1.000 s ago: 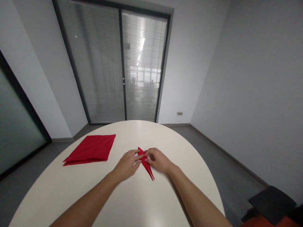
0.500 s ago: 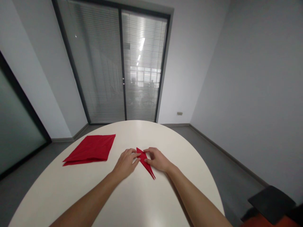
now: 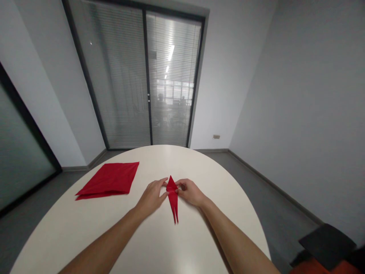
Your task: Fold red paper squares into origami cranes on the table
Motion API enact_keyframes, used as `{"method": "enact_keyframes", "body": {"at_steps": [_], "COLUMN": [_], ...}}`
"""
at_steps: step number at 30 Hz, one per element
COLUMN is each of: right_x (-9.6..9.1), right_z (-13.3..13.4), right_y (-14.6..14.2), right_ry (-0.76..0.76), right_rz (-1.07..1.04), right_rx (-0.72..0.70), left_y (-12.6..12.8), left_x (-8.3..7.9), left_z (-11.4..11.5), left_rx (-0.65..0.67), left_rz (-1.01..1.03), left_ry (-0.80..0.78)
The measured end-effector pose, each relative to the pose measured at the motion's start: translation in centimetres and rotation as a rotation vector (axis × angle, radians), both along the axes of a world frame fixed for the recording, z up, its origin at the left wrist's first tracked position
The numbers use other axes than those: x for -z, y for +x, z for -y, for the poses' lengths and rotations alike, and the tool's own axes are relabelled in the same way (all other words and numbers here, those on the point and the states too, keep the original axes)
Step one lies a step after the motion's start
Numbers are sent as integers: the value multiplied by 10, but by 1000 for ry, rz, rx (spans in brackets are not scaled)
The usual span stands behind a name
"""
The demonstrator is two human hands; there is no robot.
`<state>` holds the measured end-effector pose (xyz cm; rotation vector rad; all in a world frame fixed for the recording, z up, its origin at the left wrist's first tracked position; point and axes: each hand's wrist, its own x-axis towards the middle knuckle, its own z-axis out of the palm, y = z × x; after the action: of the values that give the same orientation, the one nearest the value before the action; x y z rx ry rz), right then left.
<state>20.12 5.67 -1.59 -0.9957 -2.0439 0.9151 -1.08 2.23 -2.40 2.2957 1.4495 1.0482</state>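
Observation:
A small folded red napkin point(image 3: 172, 196) lies on the white oval table point(image 3: 159, 243), its wide point away from me and two thin tails toward me. My left hand point(image 3: 152, 196) rests at its left edge, thumb and forefinger pinching the fold. My right hand point(image 3: 190, 191) pinches the right edge with curled fingers. A stack of flat red napkins point(image 3: 110, 179) lies apart on the table at the left.
Behind the table's far edge are glass doors with blinds point(image 3: 148, 76). A black seat point(image 3: 327, 245) stands on the floor at the lower right. Grey walls close the room on both sides.
The folded napkin has turned from slanting to the right to pointing straight at me, and its two tails now show separately. Both hands stayed at its sides.

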Motion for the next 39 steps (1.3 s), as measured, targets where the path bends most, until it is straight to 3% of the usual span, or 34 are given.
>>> {"method": "enact_keyframes", "body": {"at_steps": [7,20,31,36,39], "right_x": [2,-13,-6,-14,-17], "right_z": [-1,6,4,5,6], "right_y": [2,9,1,-1,-2], "right_ry": [30,53,-72,-43,-59], "right_rz": [30,50,-196,-276,-324], "right_rx": [64,-73,-26,36,3], "left_y": [3,6,11,15,16], "left_x": [-12,-20,-25,-22,-18], "left_z": [4,10,16,15,11], "left_rx": [51,84,-79,-28,39], "left_rz": [-86,-142,35,198,333], "left_ry": [-2,25,-14,-111,-152]}}
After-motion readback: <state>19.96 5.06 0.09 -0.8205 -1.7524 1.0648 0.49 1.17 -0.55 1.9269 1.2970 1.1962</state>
